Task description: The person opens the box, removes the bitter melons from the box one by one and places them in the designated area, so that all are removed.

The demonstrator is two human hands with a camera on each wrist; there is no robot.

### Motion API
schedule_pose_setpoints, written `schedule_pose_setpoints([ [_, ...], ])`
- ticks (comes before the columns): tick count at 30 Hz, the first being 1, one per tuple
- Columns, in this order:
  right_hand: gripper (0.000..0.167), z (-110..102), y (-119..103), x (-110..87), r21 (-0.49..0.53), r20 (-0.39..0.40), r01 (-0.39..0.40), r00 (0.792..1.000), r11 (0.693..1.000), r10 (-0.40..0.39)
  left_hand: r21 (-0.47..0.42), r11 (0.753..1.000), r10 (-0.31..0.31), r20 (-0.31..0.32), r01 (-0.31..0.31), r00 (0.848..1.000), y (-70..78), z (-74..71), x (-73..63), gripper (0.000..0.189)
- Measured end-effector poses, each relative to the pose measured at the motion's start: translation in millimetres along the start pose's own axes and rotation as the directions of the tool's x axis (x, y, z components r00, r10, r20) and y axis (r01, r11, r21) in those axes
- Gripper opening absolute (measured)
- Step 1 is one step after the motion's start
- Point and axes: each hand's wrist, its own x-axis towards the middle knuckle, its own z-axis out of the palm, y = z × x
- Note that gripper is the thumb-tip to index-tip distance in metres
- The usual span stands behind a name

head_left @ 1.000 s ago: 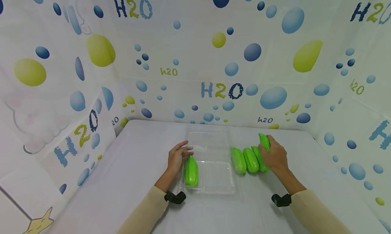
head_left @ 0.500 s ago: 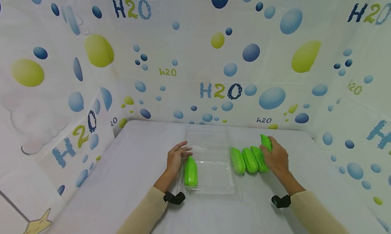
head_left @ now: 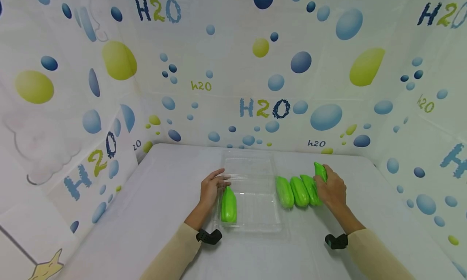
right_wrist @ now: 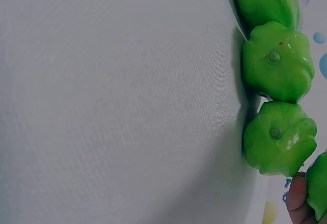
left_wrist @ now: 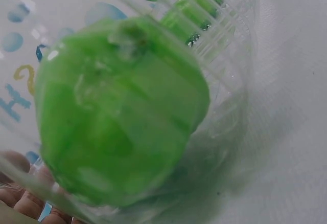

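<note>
A clear plastic clamshell box [head_left: 259,223] lies with its lid folded back, and one ridged, elongated green toy vegetable [head_left: 229,207] sits in its left side. My left hand [head_left: 210,190] rests at the box's left edge near the hinge, fingers reaching over the edge; in the left wrist view its fingers [left_wrist: 28,203] show beyond the clear wall. At the right, my right hand [head_left: 331,188] grips another green vegetable [head_left: 320,171], tip upward, its lower part hidden by the hand. Three more, the nearest one [head_left: 309,187] beside that hand, lie in a row right of the box.
A white cloth covers the table [head_left: 164,174]. Behind it and at both sides hang white sheets [head_left: 226,69] with bubbles and H2O lettering. Black wrist cameras are strapped to both wrists.
My right hand has shifted slightly to the right with its green vegetable, away from the row, so more of the third one shows. The left hand and the box keep their places.
</note>
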Motion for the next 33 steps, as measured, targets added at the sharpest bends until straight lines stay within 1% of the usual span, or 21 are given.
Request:
schedule_pose_setpoints([
  [6,0.057,-3,0,1.3,0.002,-0.005,-0.014,1.0,1.0,0.014,0.011,1.0,0.005,-0.013,-0.004,1.0,1.4,1.1,0.1,0.041],
  [14,0.058,-4,8,2.9,0.032,0.017,-0.068,0.998,0.997,0.067,0.016,1.0,0.009,-0.031,-0.009,0.999,0.9,2.3,-1.2,0.041],
  [20,0.06,-3,14,3.1,0.022,0.081,-0.119,0.99,0.993,0.117,0.02,1.0,0.018,-0.028,-0.017,0.999,0.0,1.8,-0.9,0.041],
  [22,0.061,-3,16,2.9,0.021,0.097,-0.122,0.988,0.992,0.12,0.024,1.0,0.017,-0.029,-0.016,0.999,-0.1,1.9,-0.7,0.041],
  [26,0.06,0,19,2.6,0.025,0.103,-0.114,0.988,0.993,0.111,0.023,1.0,0.007,-0.032,-0.006,0.999,-0.2,2.3,-0.3,0.041],
  [33,0.061,1,21,3.0,0.029,0.13,-0.118,0.985,0.993,0.113,0.018,1.0,0.009,-0.032,-0.008,0.999,1.2,3.1,-1.2,0.041],
])
